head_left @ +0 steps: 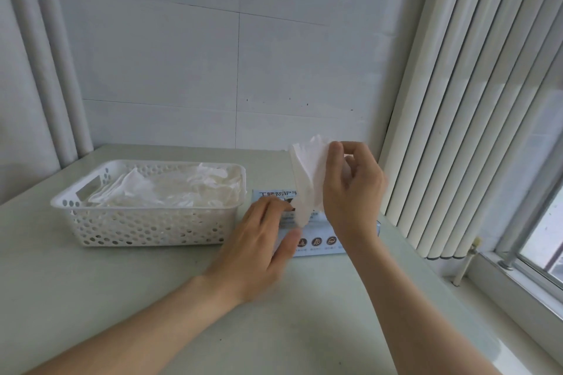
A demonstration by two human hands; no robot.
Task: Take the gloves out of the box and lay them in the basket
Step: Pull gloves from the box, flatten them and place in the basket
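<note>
Glove [307, 173] was halfway out of the box [323, 242], white and kinda crumpled. Its top end was pinched between the thumb and fingers of the right hand [353, 192], held up above the box, and its lower end hung down to the opening. The left hand [259, 240] lay flat on the box's left side, fingers pretty much straight, not gripping anything. The box sat on the pale surface [122, 298], just right of the white holey basket [146, 228]. A pile of gloves [170, 189] was already in there, filling most of it. Vertical blinds [457, 100] hung off to the right.
</note>
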